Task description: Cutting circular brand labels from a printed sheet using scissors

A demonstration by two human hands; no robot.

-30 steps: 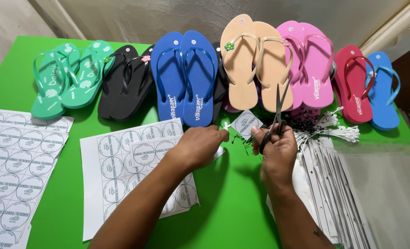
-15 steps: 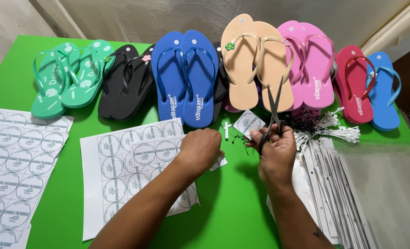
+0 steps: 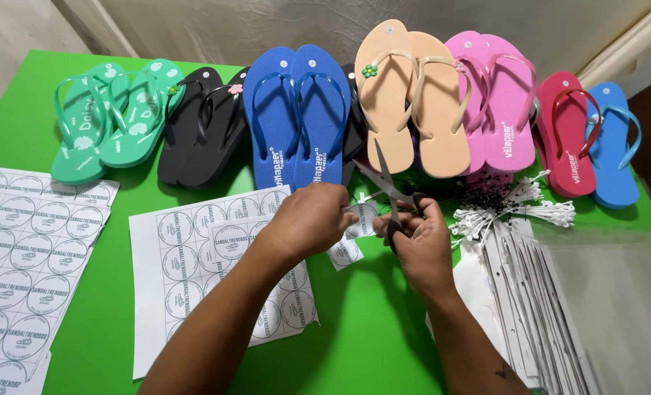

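Note:
My right hand (image 3: 420,238) grips black-handled scissors (image 3: 387,192), blades open and pointing up and left. My left hand (image 3: 312,219) pinches a small piece of white paper (image 3: 360,219) printed with round labels, held right at the blades. Another small cut paper piece (image 3: 345,252) lies on the green table (image 3: 354,329) just below my left hand. Under my left forearm lies a white sheet of round labels (image 3: 186,256).
Pairs of flip-flops line the table's far edge: green (image 3: 109,117), black (image 3: 204,124), blue (image 3: 296,117), tan (image 3: 413,102), pink (image 3: 497,102), then red (image 3: 570,135) and blue. More label sheets (image 3: 25,249) lie at left. White plastic tag fasteners (image 3: 515,208) and clear bags (image 3: 537,292) lie at right.
The scissors swung from pointing upright to leaning left with blades open. My left hand brought the small paper piece up to the blades. A cut piece now lies below it.

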